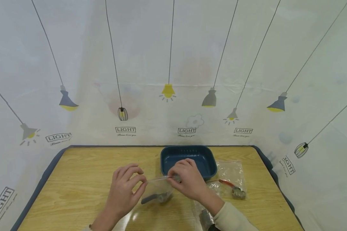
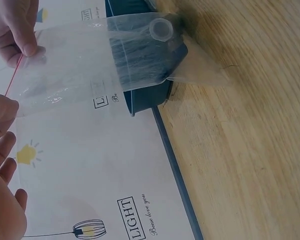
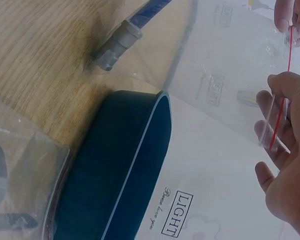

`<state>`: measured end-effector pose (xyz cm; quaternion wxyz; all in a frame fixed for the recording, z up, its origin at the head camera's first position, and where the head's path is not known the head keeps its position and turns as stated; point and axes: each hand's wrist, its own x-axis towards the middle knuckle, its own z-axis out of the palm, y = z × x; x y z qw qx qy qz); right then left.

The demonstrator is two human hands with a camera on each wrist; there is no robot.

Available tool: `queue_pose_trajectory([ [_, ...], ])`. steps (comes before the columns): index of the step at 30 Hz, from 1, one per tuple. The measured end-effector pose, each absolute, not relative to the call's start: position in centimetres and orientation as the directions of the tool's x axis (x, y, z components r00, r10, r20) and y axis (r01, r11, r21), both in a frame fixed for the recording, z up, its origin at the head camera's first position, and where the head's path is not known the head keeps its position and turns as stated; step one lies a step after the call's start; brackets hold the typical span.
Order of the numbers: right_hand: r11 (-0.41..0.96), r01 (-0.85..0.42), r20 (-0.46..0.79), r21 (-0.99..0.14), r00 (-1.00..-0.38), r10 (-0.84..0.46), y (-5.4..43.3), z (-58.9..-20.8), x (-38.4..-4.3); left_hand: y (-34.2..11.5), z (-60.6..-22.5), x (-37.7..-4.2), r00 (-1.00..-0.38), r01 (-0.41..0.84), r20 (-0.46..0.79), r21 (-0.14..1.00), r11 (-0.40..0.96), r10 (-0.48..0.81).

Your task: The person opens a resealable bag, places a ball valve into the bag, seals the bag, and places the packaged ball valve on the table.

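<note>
A clear zip bag (image 1: pixel 154 189) with a red seal line hangs upright between both hands over the table. My left hand (image 1: pixel 122 189) pinches the left end of its top edge between thumb and forefinger. At the right part of the same edge, my right hand (image 1: pixel 188 179) grips the seal with thumb and curled fingers. Low in the bag lie a grey pipe-like fitting (image 3: pixel 120 42) and a blue, handle-like piece (image 3: pixel 149 12) joined to it. The fitting's round end (image 2: pixel 161 30) faces the left wrist camera.
Behind the right hand stands a dark blue tray (image 1: pixel 213 160). To its right, another clear bag (image 1: pixel 229 168) has a red-handled piece (image 1: pixel 227 183) with a grey fitting (image 1: pixel 238 193). A further bag with a grey item (image 1: pixel 206 218) lies by the right forearm. A printed sheet rises behind the table.
</note>
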<state>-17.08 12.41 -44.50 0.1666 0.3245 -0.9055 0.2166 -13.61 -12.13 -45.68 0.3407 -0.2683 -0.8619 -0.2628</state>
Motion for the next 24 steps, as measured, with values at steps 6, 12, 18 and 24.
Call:
queue_pose_trajectory([
  [6, 0.683, -0.677, 0.484, -0.275, -0.711, -0.51, 12.6, -44.6, -17.1, -12.2, -45.7, -13.7, -0.629, 0.639, 0.725, 0.275, 0.718, 0.282],
  [12, 0.687, -0.678, 0.485, -0.262, -0.708, -0.514, 12.8, -44.7, -17.2, -12.2, -45.7, -13.8, -0.633, 0.638, 0.72, 0.278, 0.718, 0.284],
  [18, 0.695, -0.664, 0.466, -0.276, -0.725, -0.507, 13.4, -44.8, -17.3, -12.3, -45.7, -13.7, -0.634, 0.635, 0.722, 0.281, 0.72, 0.278],
  [24, 0.71, -0.65, 0.453, -0.27, -0.736, -0.502, 13.5, -44.9, -17.4, -12.2, -45.6, -13.8, -0.64, 0.637, 0.718, 0.293, 0.713, 0.276],
])
